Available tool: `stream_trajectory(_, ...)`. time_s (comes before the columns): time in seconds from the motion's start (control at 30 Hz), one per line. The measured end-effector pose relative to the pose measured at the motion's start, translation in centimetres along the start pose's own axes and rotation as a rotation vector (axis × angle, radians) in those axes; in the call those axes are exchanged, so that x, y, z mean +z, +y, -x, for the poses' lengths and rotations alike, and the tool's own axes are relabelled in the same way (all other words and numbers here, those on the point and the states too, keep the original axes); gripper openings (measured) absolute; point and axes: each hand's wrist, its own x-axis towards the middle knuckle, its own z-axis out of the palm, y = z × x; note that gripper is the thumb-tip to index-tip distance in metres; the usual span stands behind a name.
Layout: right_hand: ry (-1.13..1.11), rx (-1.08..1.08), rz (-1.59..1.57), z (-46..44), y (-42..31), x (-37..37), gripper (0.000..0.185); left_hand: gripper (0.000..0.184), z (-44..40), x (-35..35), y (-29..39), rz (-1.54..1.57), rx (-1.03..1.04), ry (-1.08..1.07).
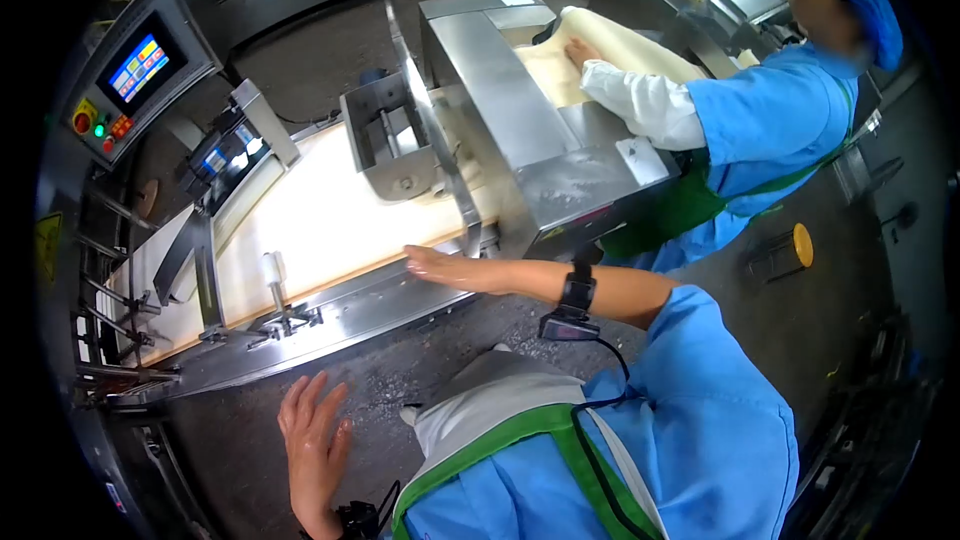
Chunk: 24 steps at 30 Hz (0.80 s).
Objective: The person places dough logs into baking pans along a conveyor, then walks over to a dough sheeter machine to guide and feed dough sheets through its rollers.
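Observation:
My left hand (312,440) hangs in the air in front of the machine, fingers spread and nothing in them. Stretched out flat, my right hand (445,268) is at the near edge of a conveyor belt (330,210) with a pale, brightly lit surface. Whether its fingertips touch the belt or hover over it, I cannot tell. A steel hopper-like box (400,165) sits over the belt beyond this hand. Nearer the left hand, a white upright roller or knob (271,268) stands on the belt's metal side rail (380,310).
A co-worker (770,130) in blue rests a hand (580,52) on a pale dough-like sheet (630,45) at a steel machine housing (490,80). At left are a control panel (142,68) and an angled metal guide (205,270). A yellow-rimmed bin (803,245) stands right.

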Motion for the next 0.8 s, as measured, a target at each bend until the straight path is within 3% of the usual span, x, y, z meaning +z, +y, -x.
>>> stream_trajectory(0.07,0.101,0.140,-0.064,0.7,-0.1,1.6,0.075,0.034,2.1,-0.4,-2.6,0.028,-0.073,0.008)
stream_trajectory(0.13,0.188,0.149,-0.012,-0.1,2.2,3.5,0.080,0.033,4.0,-1.4,-5.1,0.038,-0.054,0.007)
stream_trajectory(0.37,0.486,0.239,-0.049,-3.9,5.6,11.5,0.078,0.031,9.2,-4.6,-14.4,0.075,-0.036,0.054)
stream_trajectory(0.6,0.539,0.346,-0.023,-4.3,7.3,16.2,0.071,0.029,11.0,-4.6,-20.4,0.126,-0.045,-0.016)
stream_trajectory(0.8,0.567,0.326,0.013,-5.2,5.0,15.8,0.078,0.028,9.2,-5.2,-22.1,0.145,-0.033,-0.016)
